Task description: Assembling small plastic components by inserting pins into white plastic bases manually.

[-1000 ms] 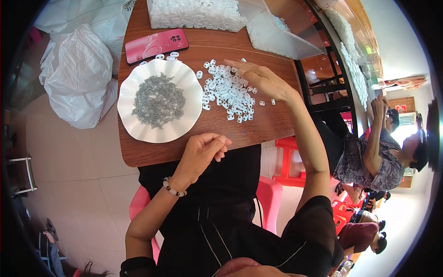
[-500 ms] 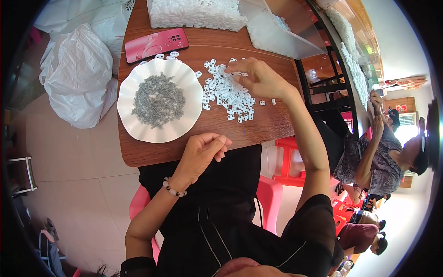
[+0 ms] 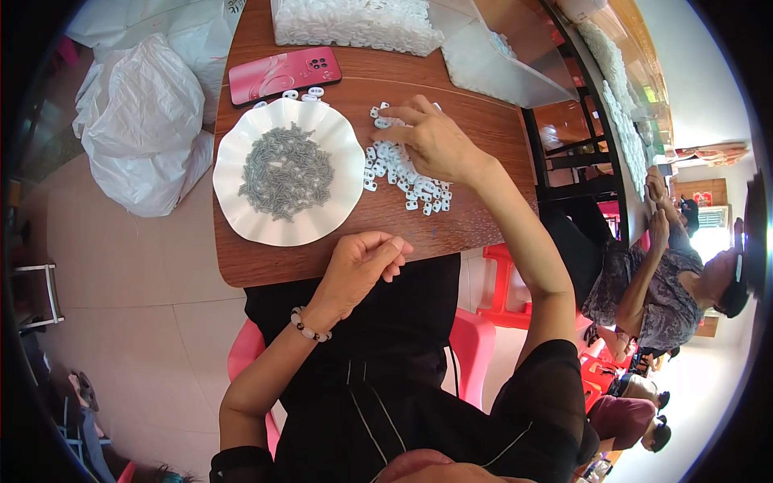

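A pile of small white plastic pieces with two holes each (image 3: 396,166) lies on the wooden table. Over its right and far part reaches my right hand (image 3: 439,143), open, the fingers spread and their tips at the pieces on its far left side. My left hand (image 3: 364,270) is closed at the table's near edge, thumb against curled fingers; whatever it may hold is hidden. To the left of the pile stands a white wavy-rimmed plate (image 3: 349,185) holding many small grey screw-like pins (image 3: 287,173).
A pink phone (image 3: 286,76) lies beyond the plate, with a few white pieces (image 3: 310,95) beside it. Clear bins of white pieces (image 3: 354,28) stand at the back. White sacks (image 3: 145,121) rest left of the table (image 3: 386,233). Another person (image 3: 668,282) sits at right.
My right hand has moved left across the pile and now covers more of it. My left hand keeps its closed pose. The whole view has shifted slightly.
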Demonstrator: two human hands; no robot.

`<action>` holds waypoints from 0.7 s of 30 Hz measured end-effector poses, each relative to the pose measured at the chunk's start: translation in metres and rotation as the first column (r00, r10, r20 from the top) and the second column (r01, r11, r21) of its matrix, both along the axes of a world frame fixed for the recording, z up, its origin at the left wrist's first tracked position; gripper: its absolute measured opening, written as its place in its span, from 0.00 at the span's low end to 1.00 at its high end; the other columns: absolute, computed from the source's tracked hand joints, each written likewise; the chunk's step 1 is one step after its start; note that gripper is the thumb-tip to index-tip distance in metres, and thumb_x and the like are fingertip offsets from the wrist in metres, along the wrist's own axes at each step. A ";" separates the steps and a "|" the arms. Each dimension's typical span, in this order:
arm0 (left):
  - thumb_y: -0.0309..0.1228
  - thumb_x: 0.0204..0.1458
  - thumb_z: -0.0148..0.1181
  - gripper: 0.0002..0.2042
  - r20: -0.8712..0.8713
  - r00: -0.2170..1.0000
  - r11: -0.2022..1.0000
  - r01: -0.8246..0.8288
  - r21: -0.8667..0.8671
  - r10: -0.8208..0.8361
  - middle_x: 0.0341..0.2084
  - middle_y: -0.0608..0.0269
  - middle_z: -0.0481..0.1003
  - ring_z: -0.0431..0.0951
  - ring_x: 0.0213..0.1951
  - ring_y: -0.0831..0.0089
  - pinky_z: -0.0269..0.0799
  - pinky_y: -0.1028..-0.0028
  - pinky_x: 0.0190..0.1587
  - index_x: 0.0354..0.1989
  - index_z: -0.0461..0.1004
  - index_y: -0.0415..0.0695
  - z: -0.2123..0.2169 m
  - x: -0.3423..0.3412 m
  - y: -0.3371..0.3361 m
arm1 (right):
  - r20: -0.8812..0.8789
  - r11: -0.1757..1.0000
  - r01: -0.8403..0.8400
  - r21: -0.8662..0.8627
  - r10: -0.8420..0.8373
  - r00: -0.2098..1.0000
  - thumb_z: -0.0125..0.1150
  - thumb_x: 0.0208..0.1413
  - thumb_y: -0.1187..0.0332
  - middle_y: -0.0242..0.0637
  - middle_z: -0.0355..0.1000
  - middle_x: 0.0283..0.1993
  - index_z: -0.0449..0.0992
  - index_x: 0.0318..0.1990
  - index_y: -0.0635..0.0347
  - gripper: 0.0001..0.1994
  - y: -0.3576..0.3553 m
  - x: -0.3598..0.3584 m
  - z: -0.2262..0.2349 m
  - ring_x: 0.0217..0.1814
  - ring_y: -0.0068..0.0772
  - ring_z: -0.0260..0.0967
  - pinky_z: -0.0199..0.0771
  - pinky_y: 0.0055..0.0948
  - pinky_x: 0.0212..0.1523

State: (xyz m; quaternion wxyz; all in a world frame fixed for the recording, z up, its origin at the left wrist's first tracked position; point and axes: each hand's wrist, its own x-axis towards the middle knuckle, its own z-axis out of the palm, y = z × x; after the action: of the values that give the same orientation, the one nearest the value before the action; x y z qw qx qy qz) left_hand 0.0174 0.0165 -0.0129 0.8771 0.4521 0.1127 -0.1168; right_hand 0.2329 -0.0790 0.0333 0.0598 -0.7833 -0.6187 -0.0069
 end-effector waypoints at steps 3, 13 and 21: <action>0.31 0.59 0.52 0.11 -0.004 1.000 1.000 0.002 0.003 -0.002 0.22 0.67 0.72 0.68 0.25 0.82 0.66 0.82 0.30 0.35 0.75 0.34 0.001 -0.001 0.001 | -0.073 0.998 0.026 0.050 -0.022 0.997 0.54 0.43 0.80 0.40 0.72 0.50 0.78 0.45 0.53 0.19 -0.007 0.003 0.006 0.52 0.44 0.64 0.68 0.38 0.51; 0.31 0.59 0.52 0.11 -0.001 1.000 1.000 0.029 0.011 -0.029 0.22 0.67 0.72 0.68 0.24 0.81 0.65 0.82 0.29 0.34 0.75 0.34 0.000 0.000 0.002 | -0.356 0.878 0.473 0.072 -0.420 0.834 0.56 0.52 0.78 0.39 0.75 0.30 0.76 0.44 0.65 0.11 -0.046 0.013 0.014 0.25 0.20 0.64 0.68 0.24 0.29; 0.31 0.59 0.52 0.11 -0.013 1.000 1.000 0.019 0.015 -0.019 0.22 0.67 0.72 0.68 0.25 0.81 0.65 0.82 0.29 0.34 0.75 0.35 0.000 0.000 0.001 | -0.438 0.928 0.363 0.085 -0.293 0.850 0.64 0.48 0.74 0.36 0.73 0.31 0.77 0.39 0.61 0.10 -0.060 -0.027 0.006 0.30 0.28 0.68 0.69 0.26 0.31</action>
State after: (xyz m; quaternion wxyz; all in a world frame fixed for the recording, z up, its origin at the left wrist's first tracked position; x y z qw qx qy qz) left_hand 0.0170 0.0171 -0.0126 0.8718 0.4591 0.1148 -0.1269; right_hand 0.2060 -0.1394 0.0392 0.2533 -0.8530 -0.4454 0.0995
